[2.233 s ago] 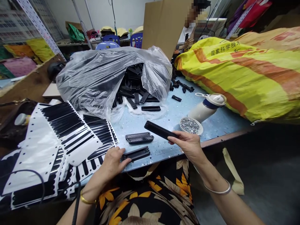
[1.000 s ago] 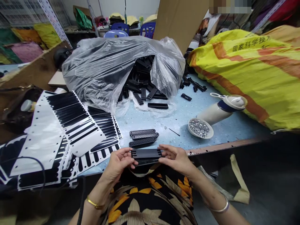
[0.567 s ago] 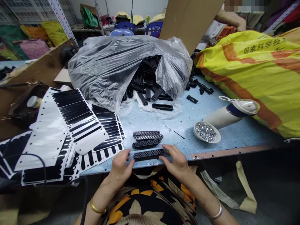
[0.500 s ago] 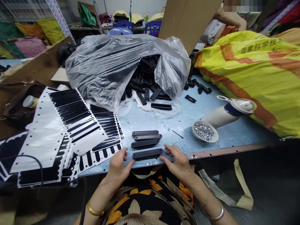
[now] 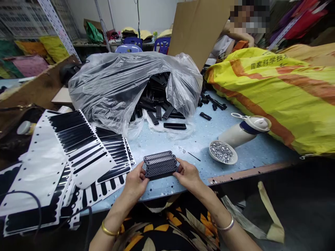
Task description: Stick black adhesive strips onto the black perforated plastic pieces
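Several long black plastic strips with a mesh pattern (image 5: 160, 164) lie side by side on the blue table, close together near its front edge. At their left ends is my left hand (image 5: 136, 179), fingers and thumb curled in against the strips. My right hand (image 5: 187, 174) presses on the right ends in the same way. Between them the two hands grip the group of strips from both sides. The undersides of the strips are hidden.
Behind stands a clear plastic bag (image 5: 104, 87) spilling black parts. Sticker sheets (image 5: 83, 153) cover the left. A bowl of small metal pieces (image 5: 222, 152), a white bottle (image 5: 237, 134) and a thin black rod (image 5: 194, 156) lie right. A yellow sack (image 5: 272, 94) and another person's arm are beyond.
The nearest strip, which lay apart, is now up against the others. Both hands moved from beside it to close on the ends of the group. The view shifted slightly.
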### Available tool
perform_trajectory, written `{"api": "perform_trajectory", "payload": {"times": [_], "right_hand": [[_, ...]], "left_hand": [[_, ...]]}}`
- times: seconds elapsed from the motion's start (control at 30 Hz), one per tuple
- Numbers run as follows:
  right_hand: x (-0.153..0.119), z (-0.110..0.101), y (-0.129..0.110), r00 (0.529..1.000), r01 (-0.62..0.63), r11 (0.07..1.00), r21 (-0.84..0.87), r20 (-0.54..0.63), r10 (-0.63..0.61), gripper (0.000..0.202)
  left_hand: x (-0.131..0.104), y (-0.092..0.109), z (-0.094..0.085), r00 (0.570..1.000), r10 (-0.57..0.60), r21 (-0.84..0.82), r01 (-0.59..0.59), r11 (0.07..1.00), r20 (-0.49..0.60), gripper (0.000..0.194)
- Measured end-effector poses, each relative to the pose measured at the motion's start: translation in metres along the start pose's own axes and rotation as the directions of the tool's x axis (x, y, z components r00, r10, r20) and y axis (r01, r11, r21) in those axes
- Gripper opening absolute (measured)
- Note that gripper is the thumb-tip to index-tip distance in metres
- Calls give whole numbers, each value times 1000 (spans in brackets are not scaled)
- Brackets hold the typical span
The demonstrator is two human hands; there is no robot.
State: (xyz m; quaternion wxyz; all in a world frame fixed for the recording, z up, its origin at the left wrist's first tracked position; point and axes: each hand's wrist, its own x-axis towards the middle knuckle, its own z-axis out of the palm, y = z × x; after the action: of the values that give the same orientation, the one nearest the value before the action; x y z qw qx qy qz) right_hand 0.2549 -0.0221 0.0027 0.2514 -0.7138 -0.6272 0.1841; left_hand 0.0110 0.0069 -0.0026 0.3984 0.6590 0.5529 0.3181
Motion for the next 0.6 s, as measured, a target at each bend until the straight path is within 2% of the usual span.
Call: {"api": "perform_trajectory", "payload": {"times": [0.17, 0.23, 0.33, 0.4, 0.5, 0.6], "right_hand": [[4, -15, 6, 990, 47, 997, 61, 133, -55, 56], [21, -30, 12, 990, 89, 996, -5, 114, -88, 47], [74, -56, 17, 992, 124, 962, -242, 0, -127, 33], [121, -69, 16, 993, 95, 949, -301, -43, -113, 35], [183, -75, 12, 998, 49, 936, -348, -27, -62, 37], [214, -76, 10, 999, 32, 938, -344, 22, -26, 28]], "left_hand": [[1, 2, -1, 998, -51, -64, 53, 997, 43, 65], [0, 1, -1, 997, -63, -99, 67, 993, 48, 67], [-4, -4, 1, 997, -69, -129, 74, 989, 41, 69], [-8, -7, 3, 997, -68, -135, 71, 988, 27, 68], [-14, -6, 8, 997, -58, -126, 51, 991, -52, 65], [-18, -4, 14, 993, -15, -122, 0, 993, -118, 62]]}}
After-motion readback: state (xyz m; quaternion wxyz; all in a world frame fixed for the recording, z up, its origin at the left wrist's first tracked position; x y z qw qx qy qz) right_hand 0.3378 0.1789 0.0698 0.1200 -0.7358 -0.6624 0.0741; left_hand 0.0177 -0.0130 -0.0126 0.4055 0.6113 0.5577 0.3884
